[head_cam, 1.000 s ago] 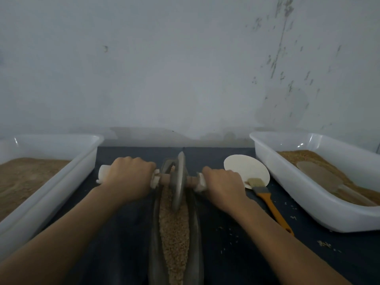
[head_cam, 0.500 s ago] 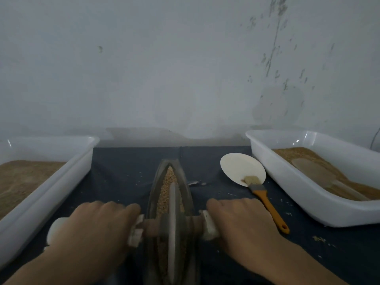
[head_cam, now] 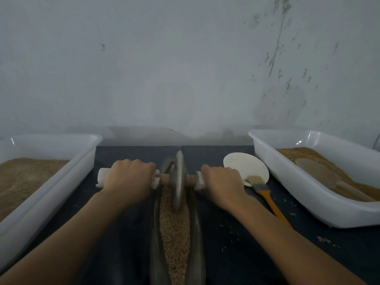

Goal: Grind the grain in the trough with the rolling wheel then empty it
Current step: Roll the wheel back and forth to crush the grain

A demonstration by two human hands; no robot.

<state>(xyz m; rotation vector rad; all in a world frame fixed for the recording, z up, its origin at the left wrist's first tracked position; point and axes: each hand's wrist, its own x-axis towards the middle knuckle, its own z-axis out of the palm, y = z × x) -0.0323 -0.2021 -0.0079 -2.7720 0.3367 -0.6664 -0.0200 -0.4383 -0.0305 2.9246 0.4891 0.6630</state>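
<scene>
Now my left hand [head_cam: 128, 178] and right hand [head_cam: 221, 179] each grip the axle [head_cam: 164, 179] either side of the wheel [head_cam: 178, 179], which sits at the trough's [head_cam: 155, 223] far end; its grain [head_cam: 174, 233] runs lengthwise toward me

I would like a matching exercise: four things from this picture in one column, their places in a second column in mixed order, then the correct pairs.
Things:
1. rolling wheel
2. brush
3. flat scoop
4. grain

Places:
A. in the right tub
B. on the dark table, bristles on a white disc
C. at the trough's far end
D. along the trough

Pairs: 1-C, 2-B, 3-A, 4-D
</scene>
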